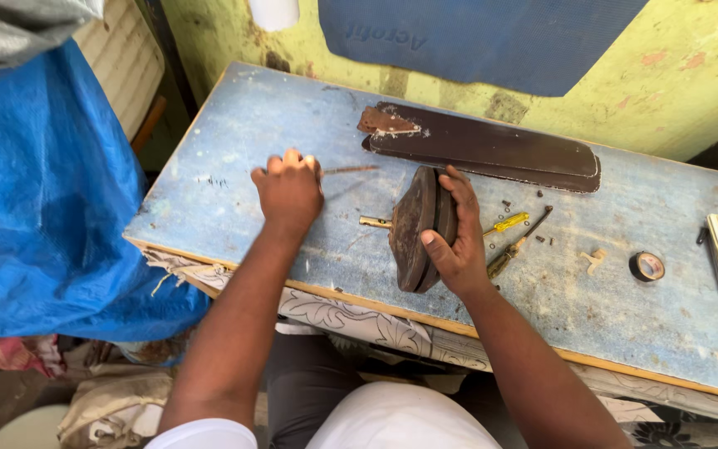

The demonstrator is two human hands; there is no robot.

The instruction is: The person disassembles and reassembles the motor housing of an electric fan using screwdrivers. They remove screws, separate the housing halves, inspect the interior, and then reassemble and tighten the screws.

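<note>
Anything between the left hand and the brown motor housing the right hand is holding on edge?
Nothing visible. The left hand rests as a fist on the blue tabletop, with only bare surface between it and the motor housing. A thin rod lies just beyond the left hand, off that line. The right hand grips the housing's far side.
</note>
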